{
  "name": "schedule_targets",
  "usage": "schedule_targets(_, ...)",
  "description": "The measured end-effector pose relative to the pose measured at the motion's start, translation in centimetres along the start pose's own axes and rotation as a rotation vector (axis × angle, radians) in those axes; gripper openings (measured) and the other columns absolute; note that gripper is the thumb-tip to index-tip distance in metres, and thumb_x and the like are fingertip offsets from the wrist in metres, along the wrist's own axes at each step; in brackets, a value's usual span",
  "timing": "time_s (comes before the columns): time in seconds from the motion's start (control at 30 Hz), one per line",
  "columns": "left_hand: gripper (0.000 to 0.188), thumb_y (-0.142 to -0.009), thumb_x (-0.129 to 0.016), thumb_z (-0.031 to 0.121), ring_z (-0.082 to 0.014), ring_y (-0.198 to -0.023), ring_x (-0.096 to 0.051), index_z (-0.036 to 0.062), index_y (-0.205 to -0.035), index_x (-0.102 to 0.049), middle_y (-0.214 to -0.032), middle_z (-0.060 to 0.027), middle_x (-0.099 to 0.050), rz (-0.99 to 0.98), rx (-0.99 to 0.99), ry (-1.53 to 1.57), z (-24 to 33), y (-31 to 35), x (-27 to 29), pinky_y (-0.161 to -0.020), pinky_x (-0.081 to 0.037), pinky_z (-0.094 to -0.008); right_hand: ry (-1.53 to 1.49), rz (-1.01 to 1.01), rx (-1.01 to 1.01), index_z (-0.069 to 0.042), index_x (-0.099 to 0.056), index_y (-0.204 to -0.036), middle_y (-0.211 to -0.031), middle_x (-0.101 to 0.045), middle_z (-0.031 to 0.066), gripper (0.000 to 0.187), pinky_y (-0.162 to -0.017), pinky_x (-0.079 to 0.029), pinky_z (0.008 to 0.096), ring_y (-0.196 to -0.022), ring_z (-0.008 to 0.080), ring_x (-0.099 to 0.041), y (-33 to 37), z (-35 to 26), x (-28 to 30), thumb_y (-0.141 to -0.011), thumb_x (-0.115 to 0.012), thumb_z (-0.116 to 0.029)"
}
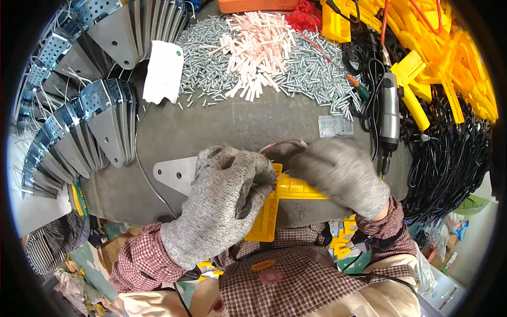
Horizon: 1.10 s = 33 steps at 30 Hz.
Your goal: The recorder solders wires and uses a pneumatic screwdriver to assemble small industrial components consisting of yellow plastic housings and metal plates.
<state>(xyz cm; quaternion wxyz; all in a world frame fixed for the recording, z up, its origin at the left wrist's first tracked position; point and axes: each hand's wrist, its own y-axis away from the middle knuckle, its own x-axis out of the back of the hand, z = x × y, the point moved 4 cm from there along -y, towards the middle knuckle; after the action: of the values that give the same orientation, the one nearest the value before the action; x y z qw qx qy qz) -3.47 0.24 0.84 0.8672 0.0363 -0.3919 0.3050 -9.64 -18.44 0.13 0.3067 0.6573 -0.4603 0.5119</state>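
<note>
My left hand (214,198), in a grey knit glove, has its thumb and fingertips pressed together at the edge of a T-shaped yellow plastic part (298,189). What the pinch holds is hidden. My right hand (343,171), gloved the same way, hovers over the part's right arm; motion smears its fingers. A thin reddish wire (282,142) arcs between the two hands. Partly under my left hand, a flat grey metal plate (171,174) with holes lies on the dark table (211,124).
Bundled metal brackets (108,124) line the left. Screws (211,58) and pale pink strips (259,47) are heaped at the back, beside a white paper piece (163,71). A power screwdriver (390,113), a screwdriver with an orange-green handle (359,87), yellow parts (454,58) and black cables (449,164) crowd the right.
</note>
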Motion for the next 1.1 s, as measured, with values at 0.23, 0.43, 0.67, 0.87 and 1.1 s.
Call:
schedule_targets(0.23, 0.032, -0.09, -0.07, -0.006, -0.0132, -0.098, -0.065, 0.0009, -0.112, -0.048, -0.103, -0.0081, -0.061, 0.106, 0.338, 0.605, -2.0, 1.7, -1.6, -0.092, -0.055, -0.0293, -1.15, 0.077, -0.445, -0.001, -0.066, -0.109, -0.105, -0.071, 0.0093, 0.015, -0.083, -0.054, 0.0292, -0.094, 0.0161, -0.068, -1.1, 0.5, -1.0, -0.097, -0.057, -0.002)
schedule_targets(0.43, 0.032, -0.09, -0.069, -0.006, -0.0146, -0.098, -0.066, 0.0006, -0.114, -0.048, -0.104, -0.0093, -0.062, 0.071, 0.42, 0.791, -1.2, 0.5, -0.7, -0.091, -0.056, -0.0306, -0.93, 0.056, -0.204, 0.002, -0.065, -0.109, -0.107, -0.072, 0.0125, 0.014, -0.085, -0.056, 0.0296, -0.099, 0.0169, -0.068, -2.0, 0.1, -1.3, -0.095, -0.063, -0.001)
schedule_targets(0.67, 0.031, -0.091, -0.068, -0.003, -0.015, -0.101, -0.066, -0.0011, -0.118, -0.053, -0.107, -0.0096, -0.064, 0.116, 0.38, 0.751, -1.3, 0.1, -0.8, -0.092, -0.055, -0.0297, -1.102, -0.045, -0.553, 0.0, -0.068, -0.103, -0.1, -0.071, 0.0069, 0.016, -0.079, -0.054, 0.026, -0.088, 0.0102, -0.066, -0.6, 0.7, -2.0, -0.088, -0.074, 0.0)
schedule_targets(0.87, 0.021, -0.09, -0.068, -0.003, -0.0136, -0.101, -0.064, -0.0015, -0.11, -0.061, -0.107, -0.0075, -0.063, 0.101, 0.347, 0.763, -1.2, -0.2, -0.8, -0.093, -0.053, -0.029, -1.048, 0.038, -0.481, 0.0, -0.068, -0.104, -0.101, -0.071, 0.0053, 0.018, -0.077, -0.053, 0.0241, -0.087, 0.0087, -0.065, -0.5, 0.6, -1.9, -0.087, -0.075, -0.001)
schedule_targets(1.1, 0.017, -0.087, -0.069, -0.002, -0.0126, -0.091, -0.063, 0.003, -0.103, -0.065, -0.099, -0.0051, -0.064, 0.208, 0.316, 0.664, -0.9, -0.1, -0.9, -0.085, -0.052, -0.0272, -0.859, 0.147, -0.389, 0.0, -0.068, -0.102, -0.094, -0.071, 0.0063, 0.019, -0.072, -0.053, 0.0244, -0.083, 0.0091, -0.064, -0.2, -0.1, -1.7, -0.084, -0.073, -0.002)
